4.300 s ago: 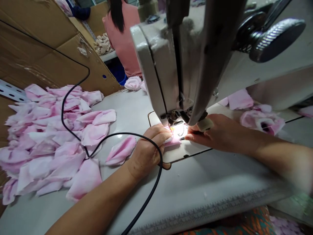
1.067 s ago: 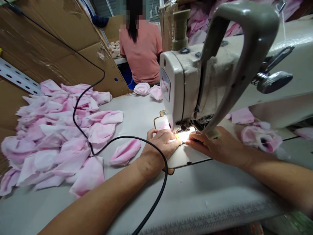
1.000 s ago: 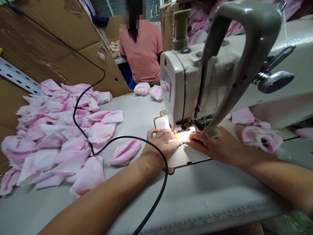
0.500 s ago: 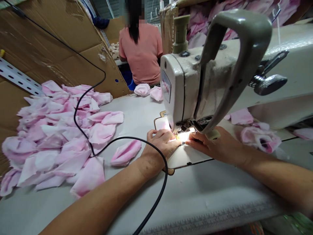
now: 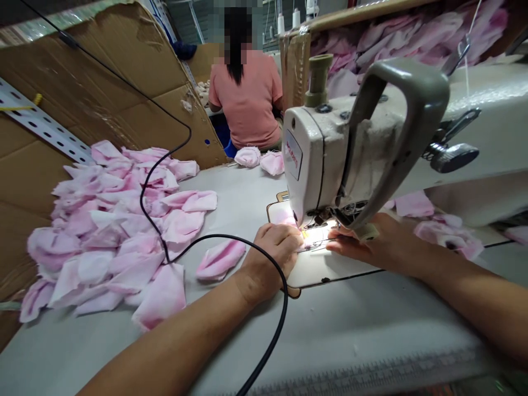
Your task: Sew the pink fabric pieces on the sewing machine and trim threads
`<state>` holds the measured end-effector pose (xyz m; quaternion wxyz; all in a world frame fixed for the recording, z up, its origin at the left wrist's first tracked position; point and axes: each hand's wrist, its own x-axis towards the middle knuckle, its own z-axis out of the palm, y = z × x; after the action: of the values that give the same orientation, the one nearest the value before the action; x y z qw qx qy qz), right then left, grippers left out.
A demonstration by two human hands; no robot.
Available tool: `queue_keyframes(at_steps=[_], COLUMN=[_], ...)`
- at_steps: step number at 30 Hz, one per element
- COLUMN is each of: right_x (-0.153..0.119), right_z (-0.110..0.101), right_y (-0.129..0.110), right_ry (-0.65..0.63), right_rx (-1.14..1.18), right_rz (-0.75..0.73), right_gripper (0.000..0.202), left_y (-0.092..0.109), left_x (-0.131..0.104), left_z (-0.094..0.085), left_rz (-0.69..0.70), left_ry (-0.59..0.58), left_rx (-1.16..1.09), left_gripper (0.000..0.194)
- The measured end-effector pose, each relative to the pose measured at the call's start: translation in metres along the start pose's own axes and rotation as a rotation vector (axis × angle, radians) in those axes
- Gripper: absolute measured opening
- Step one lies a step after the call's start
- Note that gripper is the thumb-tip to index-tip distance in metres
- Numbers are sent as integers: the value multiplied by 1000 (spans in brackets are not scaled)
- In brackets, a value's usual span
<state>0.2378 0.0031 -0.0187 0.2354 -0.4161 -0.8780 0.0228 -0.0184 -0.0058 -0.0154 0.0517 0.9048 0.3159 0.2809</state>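
My left hand (image 5: 273, 248) presses a small pink fabric piece (image 5: 285, 219) flat on the lit needle plate (image 5: 330, 264) of a white sewing machine (image 5: 325, 148). My right hand (image 5: 377, 245) rests on the plate just right of the needle, fingertips at the fabric's edge beneath the presser foot (image 5: 319, 215). Most of the piece is hidden under my left fingers. One loose pink piece (image 5: 220, 258) lies on the table just left of my left wrist.
A large heap of pink fabric pieces (image 5: 111, 220) covers the table's left side. A black cable (image 5: 173, 242) loops across it and over my left wrist. More pink pieces (image 5: 447, 231) lie behind the machine arm. A person in a salmon shirt (image 5: 247, 104) sits beyond, back turned. Cardboard (image 5: 82, 93) lines the left.
The view has lifted and shifted, so the machine sits lower right in frame. The fabric has fed further back under the foot. Both hands stay at the needle.
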Motion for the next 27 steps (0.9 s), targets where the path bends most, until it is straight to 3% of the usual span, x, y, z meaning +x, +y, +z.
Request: queue_keyframes(at_steps=[7, 11, 15, 18, 23, 27], right_x=[1, -2, 4, 12, 13, -1], right_z=[18, 17, 6, 0, -11, -40], right_y=[-35, -36, -31, -33, -37, -19], right_ry=[169, 168, 114, 0, -143, -182], right_rx=[-189, -145, -156, -199, -301, -399], right_rz=[-211, -334, -380, -361, -265, -56], right_gripper=[27, 19, 29, 37, 35, 30], left_y=[6, 7, 7, 4, -3, -8], left_x=[4, 5, 5, 6, 6, 6], left_z=[-8, -12, -13, -12, -3, 0], left_rz=[-16, -20, 14, 45, 116, 127], left_ry=[43, -19, -69, -89, -24, -3], left_rx=[3, 15, 46, 73, 96, 91], left_gripper=[19, 9, 12, 16, 18, 19])
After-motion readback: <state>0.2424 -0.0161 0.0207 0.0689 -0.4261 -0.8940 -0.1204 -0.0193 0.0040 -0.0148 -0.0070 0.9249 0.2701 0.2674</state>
